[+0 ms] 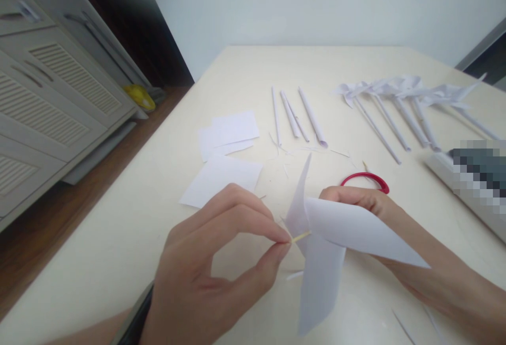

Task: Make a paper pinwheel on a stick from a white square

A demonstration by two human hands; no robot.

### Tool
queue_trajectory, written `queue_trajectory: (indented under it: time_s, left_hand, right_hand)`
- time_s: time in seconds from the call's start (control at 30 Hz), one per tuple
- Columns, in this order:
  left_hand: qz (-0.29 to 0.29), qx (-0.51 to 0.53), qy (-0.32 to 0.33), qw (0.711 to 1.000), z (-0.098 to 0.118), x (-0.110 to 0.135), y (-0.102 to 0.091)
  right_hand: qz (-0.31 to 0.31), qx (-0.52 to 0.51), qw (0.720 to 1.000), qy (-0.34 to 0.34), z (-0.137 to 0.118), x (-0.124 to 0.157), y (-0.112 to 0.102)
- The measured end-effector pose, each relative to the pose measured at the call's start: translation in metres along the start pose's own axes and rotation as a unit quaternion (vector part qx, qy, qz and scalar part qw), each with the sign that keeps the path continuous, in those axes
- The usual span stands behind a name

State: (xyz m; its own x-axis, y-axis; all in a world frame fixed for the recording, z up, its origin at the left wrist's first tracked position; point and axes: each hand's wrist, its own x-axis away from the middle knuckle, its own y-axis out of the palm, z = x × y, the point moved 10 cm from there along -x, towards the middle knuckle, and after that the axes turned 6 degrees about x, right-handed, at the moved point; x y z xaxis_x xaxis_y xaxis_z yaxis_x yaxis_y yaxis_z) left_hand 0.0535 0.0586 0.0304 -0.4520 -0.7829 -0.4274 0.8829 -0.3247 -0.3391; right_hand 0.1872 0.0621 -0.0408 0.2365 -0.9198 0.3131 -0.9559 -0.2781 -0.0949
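Observation:
My left hand pinches the end of a thin yellowish stick, like a toothpick, between thumb and forefinger. The stick's other end meets the middle of a white paper pinwheel, whose blades fan out in several directions. Behind the pinwheel, my right hand is closed and holds it from the back; most of its fingers are hidden by the paper. Just beyond that hand shows the red handle of what looks like scissors.
Paper sheets lie left on the table. Several rolled paper sticks are further back, with thin scraps in front. Finished-looking pinwheels line the right rear. A white box-like object is at right; cabinets stand left.

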Motion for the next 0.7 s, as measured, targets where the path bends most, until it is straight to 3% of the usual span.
queue_trajectory:
  time_s: [0.2, 0.57, 0.7]
  left_hand:
    - [-0.013, -0.013, -0.04, 0.999, -0.006, 0.002, 0.003]
    - [-0.027, -0.016, -0.059, 0.998, -0.012, 0.001, 0.005]
    - [-0.025, 0.007, -0.039, 0.999, -0.009, 0.001, 0.007]
  right_hand:
    - [-0.039, -0.067, 0.996, 0.052, 0.009, 0.001, 0.008]
    - [-0.055, -0.088, 0.994, 0.039, 0.008, 0.003, 0.012]
    - [-0.043, -0.068, 0.997, 0.013, 0.002, 0.003, 0.013]
